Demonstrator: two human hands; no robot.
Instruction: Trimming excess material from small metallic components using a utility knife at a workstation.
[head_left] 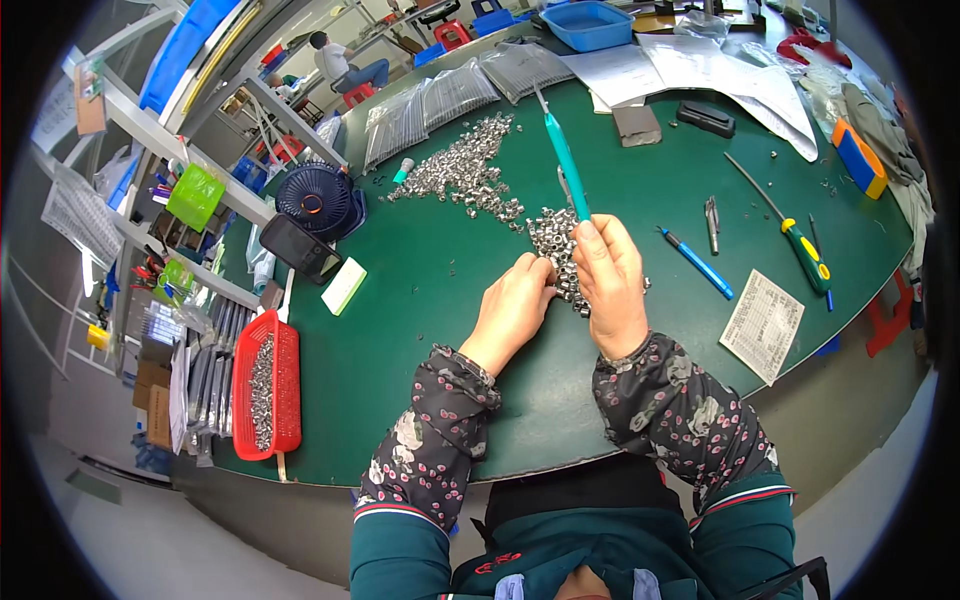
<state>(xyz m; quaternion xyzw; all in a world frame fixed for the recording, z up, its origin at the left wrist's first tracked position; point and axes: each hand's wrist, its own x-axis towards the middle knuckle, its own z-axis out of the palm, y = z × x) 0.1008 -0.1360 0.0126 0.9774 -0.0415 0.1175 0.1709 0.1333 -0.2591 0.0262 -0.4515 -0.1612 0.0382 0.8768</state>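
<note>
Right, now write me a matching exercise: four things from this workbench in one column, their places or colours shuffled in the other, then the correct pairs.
Things:
1. Teal pen-shaped tool
2. Perforated basket
3. Desk fan
4. Screwdriver

Places or colours:
A. Red, with small metal parts inside
B. Lying on the table, handle green and yellow
C. Held in the right hand
D. Dark blue

Pairs: 1-C, 2-A, 3-D, 4-B

Metal parts (552, 236) block ahead; tabletop (390, 325) opens leftward.
</note>
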